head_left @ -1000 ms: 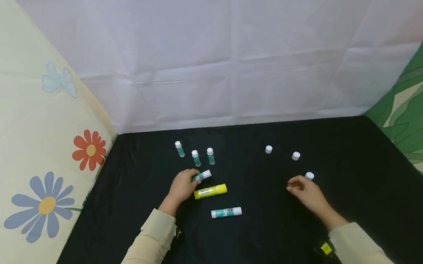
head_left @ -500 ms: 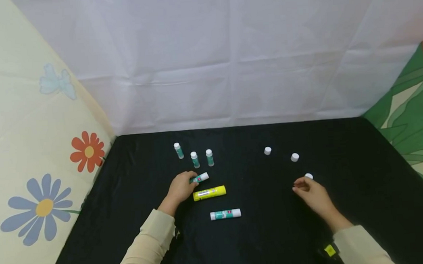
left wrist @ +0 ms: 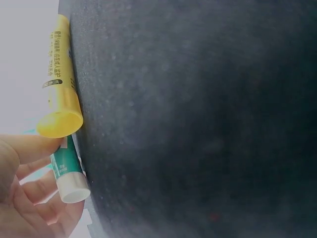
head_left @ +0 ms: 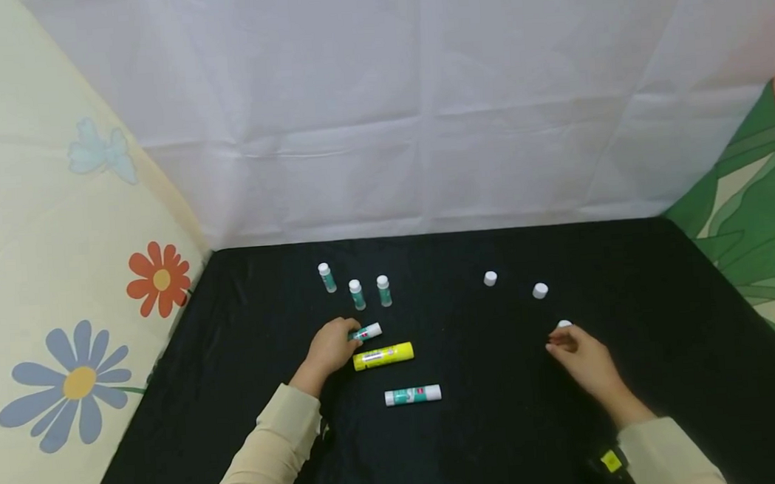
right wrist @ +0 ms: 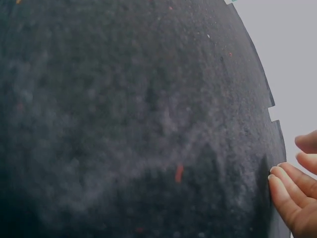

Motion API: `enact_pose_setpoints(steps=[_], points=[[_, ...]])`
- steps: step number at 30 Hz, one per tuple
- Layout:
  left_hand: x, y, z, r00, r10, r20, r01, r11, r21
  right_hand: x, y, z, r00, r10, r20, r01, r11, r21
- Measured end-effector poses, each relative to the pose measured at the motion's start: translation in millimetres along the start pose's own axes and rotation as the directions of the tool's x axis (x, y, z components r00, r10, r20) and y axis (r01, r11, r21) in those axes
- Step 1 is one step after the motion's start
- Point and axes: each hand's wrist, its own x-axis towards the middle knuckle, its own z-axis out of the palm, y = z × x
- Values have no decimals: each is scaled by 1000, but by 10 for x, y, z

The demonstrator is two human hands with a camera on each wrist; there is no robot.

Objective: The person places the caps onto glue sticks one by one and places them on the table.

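My left hand [head_left: 331, 346] grips a green-and-white glue stick [head_left: 368, 332] lying on the black cloth. In the left wrist view the thumb and fingers close around its green barrel [left wrist: 66, 161]. Just nearer lies a thick yellow glue stick [head_left: 383, 356]. My right hand [head_left: 584, 359] is at the right, its fingers loosely bent and the fingertips low by the cloth. Right behind it stands a white cap [head_left: 565, 324], partly hidden by the fingers. In the right wrist view the fingers [right wrist: 287, 198] hold nothing.
Upright green glue sticks with white caps stand at the back left: one [head_left: 327, 277], a second [head_left: 357, 294] and a third [head_left: 384, 290]. Another green glue stick [head_left: 413, 395] lies nearer the front. Two white caps [head_left: 540, 290] stand back right. A white curtain [head_left: 420, 121] hangs behind.
My right hand has moved to the right and slightly nearer me, covering more of the cap behind it. My left hand stays on the glue stick, which has barely shifted.
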Motion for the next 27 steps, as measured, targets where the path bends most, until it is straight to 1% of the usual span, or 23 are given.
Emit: enact_pose_setpoints(steps=[7, 12, 17, 18, 24, 25, 27], points=[[3, -22, 15, 1000, -12, 0, 12, 1000, 14, 2, 36, -10, 1000, 8, -13, -8, 1000, -14], [19, -52, 18, 1000, 10, -11, -10, 999, 35, 18, 55, -37, 999, 18, -35, -19, 1000, -23], [55, -74, 14, 1000, 7, -3, -7, 1000, 12, 32, 60, -68, 998, 52, -44, -53, 998, -28], [53, -84, 12, 999, 28, -17, -28, 1000, 11, 33, 59, -71, 997, 57, -45, -58, 998, -28], [37, -73, -7, 1000, 5, 21, -5, 1000, -3, 39, 68, -82, 997, 73, -37, -74, 997, -30], [40, -61, -10, 999, -21, 42, 21, 1000, -8, 41, 70, -82, 997, 74, -36, -75, 997, -30], [28, -66, -9, 999, -15, 37, 16, 1000, -15, 45, 72, -85, 997, 76, -35, -77, 997, -31]])
